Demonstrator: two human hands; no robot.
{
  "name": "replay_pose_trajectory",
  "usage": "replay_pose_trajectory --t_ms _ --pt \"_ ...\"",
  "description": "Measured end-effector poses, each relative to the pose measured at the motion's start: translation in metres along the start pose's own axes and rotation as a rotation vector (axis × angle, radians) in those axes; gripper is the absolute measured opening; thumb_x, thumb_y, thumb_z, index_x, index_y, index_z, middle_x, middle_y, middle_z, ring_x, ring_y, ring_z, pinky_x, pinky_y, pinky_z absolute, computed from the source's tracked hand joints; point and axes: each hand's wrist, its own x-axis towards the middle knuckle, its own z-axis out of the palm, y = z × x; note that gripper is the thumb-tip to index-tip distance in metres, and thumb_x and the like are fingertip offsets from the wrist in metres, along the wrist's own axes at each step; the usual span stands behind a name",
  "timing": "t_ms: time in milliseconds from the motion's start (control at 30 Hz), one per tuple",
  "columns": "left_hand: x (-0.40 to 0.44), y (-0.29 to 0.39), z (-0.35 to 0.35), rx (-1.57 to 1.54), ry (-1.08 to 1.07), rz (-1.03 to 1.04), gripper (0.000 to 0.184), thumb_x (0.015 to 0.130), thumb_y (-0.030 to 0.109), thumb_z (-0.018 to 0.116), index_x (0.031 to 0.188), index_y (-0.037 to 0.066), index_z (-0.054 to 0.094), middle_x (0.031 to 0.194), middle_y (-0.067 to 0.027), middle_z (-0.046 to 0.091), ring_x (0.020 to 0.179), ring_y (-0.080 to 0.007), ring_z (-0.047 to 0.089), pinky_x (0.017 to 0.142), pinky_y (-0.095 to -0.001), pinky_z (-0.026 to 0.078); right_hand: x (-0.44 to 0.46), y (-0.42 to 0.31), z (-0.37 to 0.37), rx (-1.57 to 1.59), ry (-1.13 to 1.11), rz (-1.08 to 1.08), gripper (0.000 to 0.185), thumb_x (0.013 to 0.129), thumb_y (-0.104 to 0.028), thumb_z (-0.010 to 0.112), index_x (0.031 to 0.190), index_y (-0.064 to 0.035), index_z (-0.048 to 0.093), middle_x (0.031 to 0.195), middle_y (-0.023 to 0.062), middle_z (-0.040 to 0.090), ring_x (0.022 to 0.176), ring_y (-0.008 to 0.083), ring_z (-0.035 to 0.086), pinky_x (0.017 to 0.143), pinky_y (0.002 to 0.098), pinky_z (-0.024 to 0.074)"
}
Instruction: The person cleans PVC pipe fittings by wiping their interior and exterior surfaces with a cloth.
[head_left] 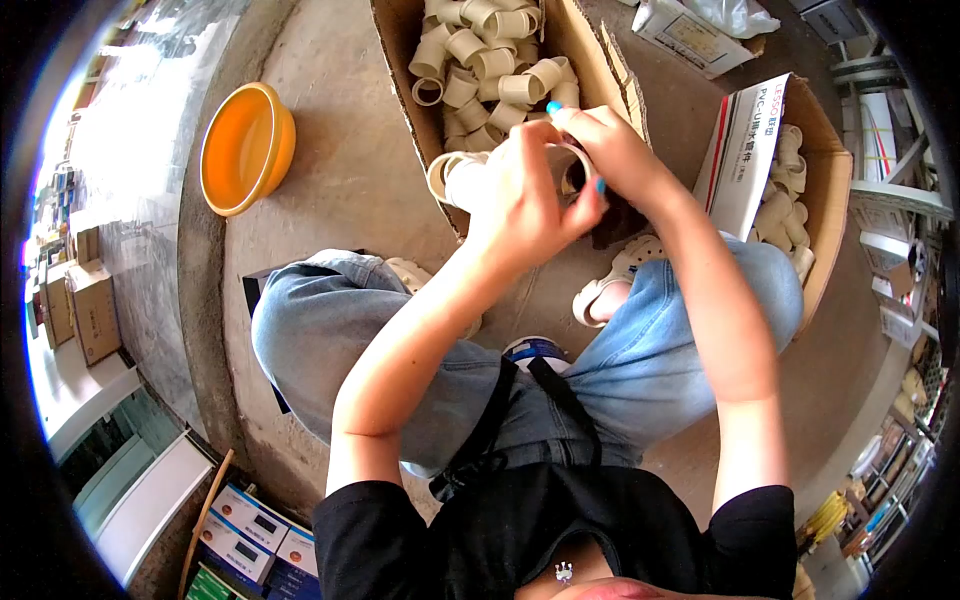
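My left hand (525, 205) is wrapped round a cream-white plastic pipe fitting (466, 184), held above the near edge of an open cardboard box. One round mouth of the fitting faces left; a rim (587, 168) shows between my hands. My right hand (612, 150) is closed at that right end, its thumb near my left fingers and its other fingers mostly hidden. Beneath it hangs a dark brown, cloth-like piece (617, 226), partly covered by the hand. Many similar short pipe fittings (494, 64) fill the cardboard box (405, 90) just beyond.
A second cardboard box (828, 185) of fittings stands at the right, its printed flap (742, 150) raised. On the floor at left is an orange basin (250, 150). A white tub (535, 350) sits between my legs. Shelving (900, 200) lines the right side; boxes (240, 520) lie at lower left.
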Motion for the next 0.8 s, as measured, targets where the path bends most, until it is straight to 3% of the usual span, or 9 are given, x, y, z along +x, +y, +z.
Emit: replay_pose_trajectory --t_ms 100,200,300,333,433,500,633,667,800 --pt "0.001 -0.006 -0.005 0.058 -0.006 0.188 0.047 0.063 0.023 0.067 0.097 -0.003 0.047 0.079 -0.0168 0.055 0.071 -0.0324 0.055 0.067 -0.0390 0.044 -0.008 -0.011 0.005 0.188 -0.018 0.187 0.036 0.087 -0.028 0.041 0.086 0.0018 0.060 0.078 0.0178 0.063 0.070 0.0245 0.060 0.066 0.0323 0.0443" --pt "0.003 -0.019 -0.007 0.024 0.033 0.182 0.041 0.068 0.020 0.061 0.097 -0.002 0.044 0.076 -0.0173 0.054 0.067 -0.0327 0.055 0.064 -0.0383 0.044 -0.015 -0.009 0.015 -0.178 0.278 -0.109 0.032 0.090 -0.025 0.037 0.082 -0.0028 0.060 0.084 0.0223 0.061 0.078 0.0375 0.058 0.069 0.0416 0.0453" --pt "0.004 -0.014 -0.003 -0.128 0.005 -0.189 0.033 0.077 0.017 0.055 0.098 -0.003 0.040 0.074 -0.0190 0.054 0.067 -0.0315 0.058 0.058 -0.0381 0.046 -0.028 -0.027 0.031 -0.267 0.519 -0.302 0.027 0.090 -0.017 0.039 0.085 0.0010 0.058 0.079 0.0213 0.060 0.075 0.0365 0.058 0.067 0.0414 0.0458" --pt "0.007 -0.009 -0.005 -0.137 -0.040 -0.260 0.028 0.088 0.020 0.040 0.101 -0.004 0.035 0.076 -0.0208 0.054 0.064 -0.0321 0.055 0.058 -0.0386 0.043 -0.030 -0.025 0.034 -0.391 0.546 -0.374 0.020 0.088 -0.011 0.043 0.086 0.0027 0.057 0.082 0.0198 0.059 0.077 0.0352 0.058 0.067 0.0403 0.0457" --pt "0.005 -0.022 0.000 0.124 -0.024 -0.195 0.025 0.088 0.020 0.043 0.102 -0.001 0.038 0.090 -0.0233 0.052 0.073 -0.0341 0.055 0.061 -0.0417 0.044 -0.032 -0.016 0.041 -0.626 0.540 -0.753 0.023 0.080 -0.007 0.050 0.099 0.0049 0.055 0.099 0.0175 0.056 0.094 0.0314 0.054 0.084 0.0377 0.0431" --pt "0.004 -0.037 0.000 0.238 -0.106 -0.136 0.028 0.089 0.026 0.040 0.101 0.000 0.041 0.093 -0.0225 0.051 0.079 -0.0361 0.055 0.068 -0.0411 0.045 -0.034 -0.013 0.049 -0.756 0.513 -0.740 0.036 0.077 -0.007 0.051 0.111 0.0064 0.051 0.111 0.0185 0.051 0.104 0.0320 0.049 0.092 0.0370 0.0398" --pt "0.017 -0.042 0.001 -0.314 0.017 -0.783 0.023 0.088 0.017 0.042 0.097 -0.004 0.043 0.096 -0.0229 0.043 0.077 -0.0355 0.057 0.064 -0.0416 0.049 -0.045 -0.005 0.049 -0.906 0.365 -0.767 0.053 0.072 -0.014 0.054 0.120 0.0068 0.044 0.126 0.0201 0.040 0.115 0.0364 0.040 0.097 0.0444 0.0349" --pt "0.009 -0.065 0.004 -0.142 -0.134 -0.457 0.024 0.088 0.018 0.042 0.096 -0.005 0.043 0.095 -0.0235 0.045 0.078 -0.0363 0.058 0.066 -0.0403 0.050 -0.050 -0.004 0.056 -0.962 0.339 -0.758 0.061 0.069 -0.016 0.055 0.124 0.0065 0.040 0.130 0.0204 0.036 0.119 0.0380 0.036 0.099 0.0475 0.0312" --pt "0.011 -0.072 0.003 -0.104 -0.323 -0.356 0.032 0.089 0.020 0.041 0.115 0.001 0.042 0.103 -0.0241 0.049 0.086 -0.0380 0.057 0.070 -0.0420 0.050 -0.043 -0.003 0.057 -0.937 0.298 -0.694 0.068 0.068 -0.019 0.060 0.125 0.0066 0.036 0.129 0.0212 0.034 0.121 0.0371 0.033 0.101 0.0455 0.0298"
